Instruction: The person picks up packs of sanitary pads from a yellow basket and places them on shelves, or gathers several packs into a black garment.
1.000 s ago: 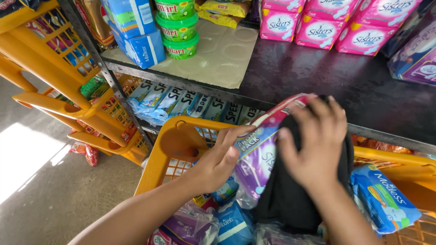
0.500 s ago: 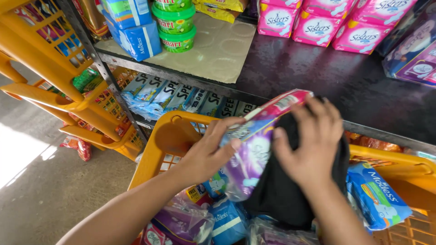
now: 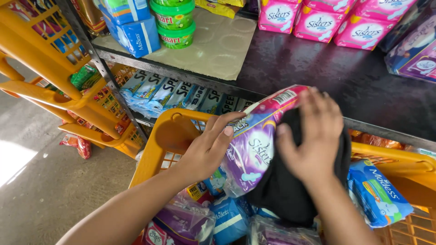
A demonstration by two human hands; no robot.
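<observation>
At the bottom centre of the frame both hands hold a purple and pink soft pack (image 3: pixel 254 145) over the orange basket (image 3: pixel 156 154): the left hand (image 3: pixel 209 147) grips its near edge, the right hand (image 3: pixel 313 136) lies spread over a black cloth (image 3: pixel 281 190) against it. Since a second ago the pack has risen slightly and tipped toward the dark shelf (image 3: pixel 318 72) in the upper middle, so it looks on its way out of the basket. Pink packs (image 3: pixel 313 20) line the shelf's back along the top edge.

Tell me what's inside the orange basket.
Orange basket holds blue packs and purple packs. The held purple pack and black cloth cover the rest.
</observation>
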